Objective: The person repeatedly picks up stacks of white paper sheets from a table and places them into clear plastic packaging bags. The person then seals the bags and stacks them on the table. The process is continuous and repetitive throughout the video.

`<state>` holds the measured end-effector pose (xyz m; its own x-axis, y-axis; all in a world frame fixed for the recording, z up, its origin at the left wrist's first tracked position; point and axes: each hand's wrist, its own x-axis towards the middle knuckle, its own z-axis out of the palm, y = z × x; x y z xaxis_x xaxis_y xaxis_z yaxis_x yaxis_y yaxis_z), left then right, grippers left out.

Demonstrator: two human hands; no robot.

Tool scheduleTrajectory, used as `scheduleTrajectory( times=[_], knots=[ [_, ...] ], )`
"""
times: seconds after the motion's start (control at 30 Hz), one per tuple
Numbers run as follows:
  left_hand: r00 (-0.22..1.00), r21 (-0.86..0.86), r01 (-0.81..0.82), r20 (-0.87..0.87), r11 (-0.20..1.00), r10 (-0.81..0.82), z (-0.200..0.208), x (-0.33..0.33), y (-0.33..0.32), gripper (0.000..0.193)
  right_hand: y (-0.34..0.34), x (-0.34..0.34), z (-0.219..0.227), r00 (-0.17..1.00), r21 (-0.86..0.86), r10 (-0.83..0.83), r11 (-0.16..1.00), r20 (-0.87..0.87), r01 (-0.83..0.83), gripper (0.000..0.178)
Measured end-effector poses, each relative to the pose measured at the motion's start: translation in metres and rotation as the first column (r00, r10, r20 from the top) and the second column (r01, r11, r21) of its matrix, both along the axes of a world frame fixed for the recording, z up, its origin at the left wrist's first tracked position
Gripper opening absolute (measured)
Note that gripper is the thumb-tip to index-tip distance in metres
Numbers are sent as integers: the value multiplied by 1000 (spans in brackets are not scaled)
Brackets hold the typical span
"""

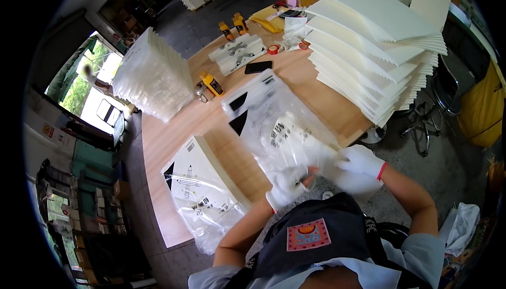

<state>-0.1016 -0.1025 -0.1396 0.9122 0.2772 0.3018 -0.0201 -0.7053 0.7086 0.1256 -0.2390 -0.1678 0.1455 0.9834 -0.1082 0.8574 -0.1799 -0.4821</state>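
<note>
We keep a clear bag (263, 112) on the desk's (197, 123) near side.
The fingers of our right hand (362, 163) hold its near end; our left hand (287, 186) is blurred, its grip unclear.

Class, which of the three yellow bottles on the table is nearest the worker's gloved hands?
The bottle beside the small jar; the other two bottles stand together farther back.

close head-worn fisheye view, downward over the hands (361, 163) and across the wooden table (211, 116)
</note>
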Motion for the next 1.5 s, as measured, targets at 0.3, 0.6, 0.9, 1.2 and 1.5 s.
scheduleTrajectory(
  times=[0.3,0.6,0.9,1.2,1.5],
  knots=[
    [993,-186,-116,17,976,121,5,52,4,37,81,-25,-119,934,38,-186,978,-304,207,37],
    [915,-138,-404,-44,904,402,-54,22,59,18,61,-71,-16,996,330,-6,944,89,-24,57],
    [601,353,-761,67,545,796,-156,-43,64,20,94,-12,-83,897,37,-334,940,290,339,46],
    [427,-648,-709,-78,280,901,-152,-101,2,15,22,-50,-52,902,-68,-37,995,430,73,22],
    [802,-535,-597,-366,598,472,-98,-167,-87,8,-74,-71,-18,960,-420,236,894,151,-153,17]
  ],
)
